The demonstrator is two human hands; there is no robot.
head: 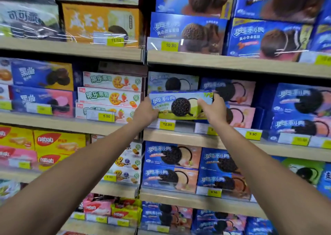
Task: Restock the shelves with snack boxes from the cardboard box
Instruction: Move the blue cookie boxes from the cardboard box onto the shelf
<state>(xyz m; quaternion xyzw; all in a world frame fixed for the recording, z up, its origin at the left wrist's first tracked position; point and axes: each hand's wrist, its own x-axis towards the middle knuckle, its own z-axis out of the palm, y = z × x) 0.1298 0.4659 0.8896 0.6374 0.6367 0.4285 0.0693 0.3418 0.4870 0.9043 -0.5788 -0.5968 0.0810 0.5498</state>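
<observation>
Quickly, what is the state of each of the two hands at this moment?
Left hand: holding the left end of the green cookie box.
Right hand: holding the right end of the same box.

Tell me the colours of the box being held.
The box is blue above, green below; head view shows it.

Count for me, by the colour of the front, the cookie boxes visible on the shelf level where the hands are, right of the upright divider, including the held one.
Blue and green: 2, the held box and the box behind it
Blue and pink: 2, the upper pink box and the lower pink box
All blue: 2, the upper blue box and the lower blue box
Total: 6
</observation>
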